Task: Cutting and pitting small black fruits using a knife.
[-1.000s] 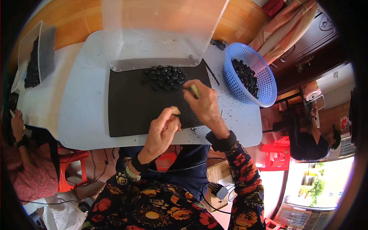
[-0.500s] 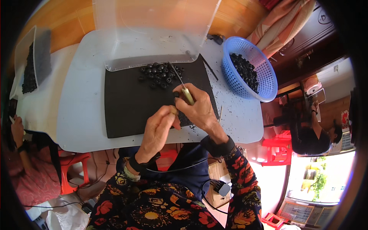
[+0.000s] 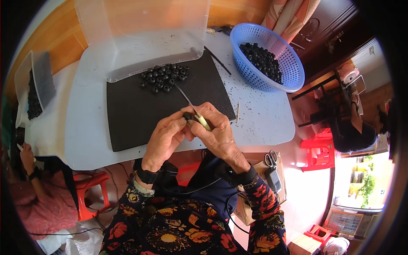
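My right hand (image 3: 219,135) is closed round the pale yellow handle of a narrow-bladed knife (image 3: 203,122), its thin metal blade pointing away and to the left. Between the fingertips of my left hand (image 3: 163,137) is a small black round part (image 3: 187,115), close beside the base of the blade. Both hands meet over the near edge of a black mat (image 3: 140,114). On the mat's far side lies a heap of black ring-like parts (image 3: 163,77), some with a hole showing.
A clear plastic bin (image 3: 144,34) lies tipped behind the heap. The blue basket (image 3: 293,83) at right holds many black parts. A black strip (image 3: 217,60), a thin stick (image 3: 238,112) and dark crumbs lie on the pale table (image 3: 87,127). Other people sit left and right.
The view has shifted, so the table and basket sit differently. My hands have come together; the black part, earlier by my right fingers, is now at my left fingertips near the blade.
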`<state>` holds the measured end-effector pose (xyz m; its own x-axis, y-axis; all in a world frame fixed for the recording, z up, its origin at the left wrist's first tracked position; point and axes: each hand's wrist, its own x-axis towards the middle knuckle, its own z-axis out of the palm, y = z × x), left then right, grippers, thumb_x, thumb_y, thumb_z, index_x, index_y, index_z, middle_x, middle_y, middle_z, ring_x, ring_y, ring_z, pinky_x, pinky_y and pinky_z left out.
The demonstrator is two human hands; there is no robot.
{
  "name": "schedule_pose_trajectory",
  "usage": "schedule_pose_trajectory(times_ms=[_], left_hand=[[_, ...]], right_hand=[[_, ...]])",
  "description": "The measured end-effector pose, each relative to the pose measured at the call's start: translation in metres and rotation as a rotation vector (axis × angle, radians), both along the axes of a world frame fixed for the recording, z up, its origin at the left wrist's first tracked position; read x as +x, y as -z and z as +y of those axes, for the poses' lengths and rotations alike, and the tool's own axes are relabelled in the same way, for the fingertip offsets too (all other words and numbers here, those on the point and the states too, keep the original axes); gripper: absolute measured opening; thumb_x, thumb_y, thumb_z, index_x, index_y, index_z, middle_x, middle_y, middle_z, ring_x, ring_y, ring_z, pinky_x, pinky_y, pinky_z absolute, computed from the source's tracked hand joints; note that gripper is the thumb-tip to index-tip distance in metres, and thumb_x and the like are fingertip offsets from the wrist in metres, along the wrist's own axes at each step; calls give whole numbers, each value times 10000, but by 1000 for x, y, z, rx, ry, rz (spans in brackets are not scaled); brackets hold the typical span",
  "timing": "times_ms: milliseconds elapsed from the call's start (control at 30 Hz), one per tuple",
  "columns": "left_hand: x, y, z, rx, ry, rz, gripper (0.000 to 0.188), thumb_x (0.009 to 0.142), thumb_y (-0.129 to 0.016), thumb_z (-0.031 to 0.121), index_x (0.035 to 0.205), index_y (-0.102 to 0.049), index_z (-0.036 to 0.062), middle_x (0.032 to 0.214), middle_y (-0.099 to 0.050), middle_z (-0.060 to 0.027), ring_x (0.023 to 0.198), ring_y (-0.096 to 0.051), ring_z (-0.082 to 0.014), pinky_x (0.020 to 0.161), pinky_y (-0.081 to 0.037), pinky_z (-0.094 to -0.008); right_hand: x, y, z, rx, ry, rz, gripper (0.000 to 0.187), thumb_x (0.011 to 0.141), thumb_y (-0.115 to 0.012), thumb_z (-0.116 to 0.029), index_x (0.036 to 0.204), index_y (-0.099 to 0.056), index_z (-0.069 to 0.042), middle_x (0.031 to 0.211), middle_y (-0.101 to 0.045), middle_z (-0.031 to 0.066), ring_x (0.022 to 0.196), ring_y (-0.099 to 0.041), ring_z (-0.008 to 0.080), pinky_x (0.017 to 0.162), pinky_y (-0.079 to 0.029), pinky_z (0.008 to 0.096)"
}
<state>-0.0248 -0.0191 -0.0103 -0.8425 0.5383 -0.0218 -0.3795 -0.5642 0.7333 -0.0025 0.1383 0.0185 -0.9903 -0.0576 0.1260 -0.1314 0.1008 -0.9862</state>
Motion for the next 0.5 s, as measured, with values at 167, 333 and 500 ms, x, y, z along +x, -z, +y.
schedule_pose_trajectory(times_ms=[167,333,500], left_hand=[[-1,7,1,-8,77,9,259,939,-464,151,1051,-584,-50,854,-592,-82,745,-557,-146,764,-470,-283],[2,3,6,-109,-22,118,244,890,-463,143,981,-592,-43,808,-585,-84,740,-554,-147,771,-462,-293],[2,6,9,-123,-60,205,246,881,-470,145,952,-603,-49,776,-588,-78,734,-543,-140,783,-451,-301]], right_hand=[[9,-4,9,238,20,168,287,834,-625,-104,1108,-654,-25,819,-596,111,723,-578,172,654,-499,300],[24,-10,15,284,179,-2,131,832,-645,-122,903,-623,-13,718,-603,116,556,-579,237,554,-478,333],[31,2,18,533,220,76,204,796,-681,-139,757,-516,-25,617,-563,170,564,-576,375,503,-447,400]])
